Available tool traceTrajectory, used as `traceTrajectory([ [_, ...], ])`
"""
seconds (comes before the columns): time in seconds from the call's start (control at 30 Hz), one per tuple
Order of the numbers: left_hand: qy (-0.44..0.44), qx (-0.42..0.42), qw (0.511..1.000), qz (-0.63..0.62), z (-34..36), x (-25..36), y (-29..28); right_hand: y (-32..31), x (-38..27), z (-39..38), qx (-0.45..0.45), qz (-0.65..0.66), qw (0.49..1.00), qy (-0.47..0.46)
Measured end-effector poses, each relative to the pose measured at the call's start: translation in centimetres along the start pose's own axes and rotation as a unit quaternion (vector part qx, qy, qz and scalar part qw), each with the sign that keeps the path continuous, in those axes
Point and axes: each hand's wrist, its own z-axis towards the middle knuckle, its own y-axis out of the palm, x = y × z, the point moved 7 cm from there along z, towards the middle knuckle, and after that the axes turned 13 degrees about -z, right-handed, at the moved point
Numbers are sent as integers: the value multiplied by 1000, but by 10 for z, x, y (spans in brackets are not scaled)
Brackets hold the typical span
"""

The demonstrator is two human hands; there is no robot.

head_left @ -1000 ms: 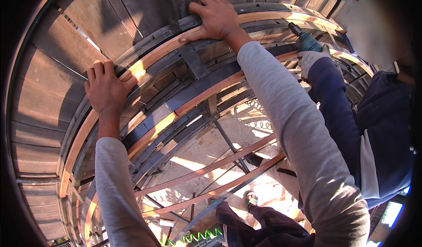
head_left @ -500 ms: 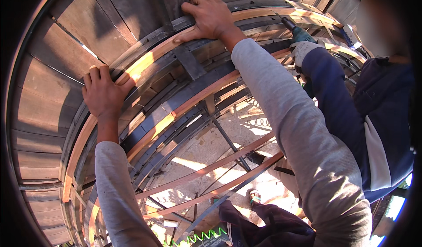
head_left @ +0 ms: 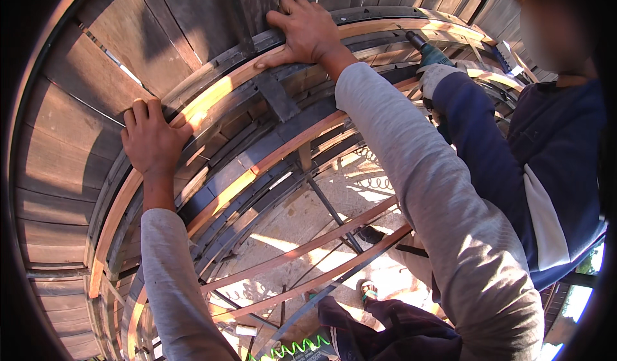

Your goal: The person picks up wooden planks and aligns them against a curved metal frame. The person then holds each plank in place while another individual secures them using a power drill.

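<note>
A long, pale wooden strip [head_left: 222, 90] bends along a dark curved metal frame [head_left: 277, 96]. Gripping its left stretch, my left hand [head_left: 152, 141] has its fingers over the outer rim and its thumb on the wood. Farther along to the right, my right hand [head_left: 310, 33] clasps the same strip, fingers hooked over the frame's edge and thumb laid along the wood. To the right of it, a co-worker's gloved hand [head_left: 437, 78] holds a green power drill [head_left: 432, 52], its dark nose pointing at the strip. Whether the bit touches anything is too small to tell.
Weathered planks [head_left: 58, 149] form a curved wall beyond the frame. Nearer me runs a second wooden strip [head_left: 270, 160], with loose slats [head_left: 302, 248] crossing below. A bright green coiled hose [head_left: 295, 348] lies at the bottom. The co-worker's dark sleeve [head_left: 475, 123] is close beside my right arm.
The co-worker's drill and gloved hand have shifted slightly left, and the co-worker's body leans with them. Both my hands keep their places on the wooden strip.
</note>
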Motion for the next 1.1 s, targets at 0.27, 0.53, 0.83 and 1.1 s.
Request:
traceTrajectory([
  [0.27, 4, 22, 1000, 8, 0, -3, 3, -1, 0, 1, 5, 2, 1000, -5],
  [0.53, 4, 16, 1000, -5, 0, -1, 3, 2, 2, 0, -8, 13, 1000, -10],
  [0.83, 47, 15, 998, 33, -1, -6, 9, 0, 3, 2, -53, -5, 999, -5],
  [1.1, 24, -41, 998, -36, -2, 0, 2, 0, -1, 4, -55, 37, 998, -9],
])
